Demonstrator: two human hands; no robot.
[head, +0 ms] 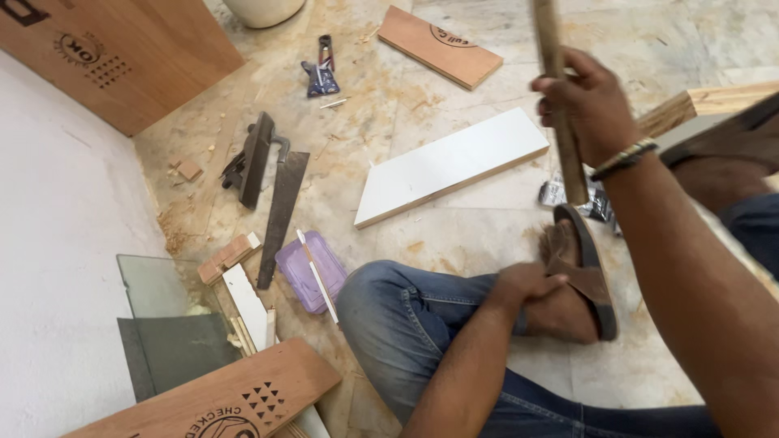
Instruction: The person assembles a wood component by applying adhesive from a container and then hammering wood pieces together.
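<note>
Right hand (591,101) closed around a wooden handle (557,89), held upright above the sandal (586,272); handle's upper end cut off by the frame, so whatever head it carries cannot be told. Left hand (526,282) curled against the foot just beside the sandal, fingers bent, perhaps pinching something small, too hidden to tell. White board (450,165) lying flat on the marble floor (479,235), up and left of the sandal. Handsaw (280,215) and a dark plane (253,158) well to the sandal's left, with a purple plastic box (311,272) nearer. Short plywood piece (438,46) far above the sandal, beyond the white board.
</note>
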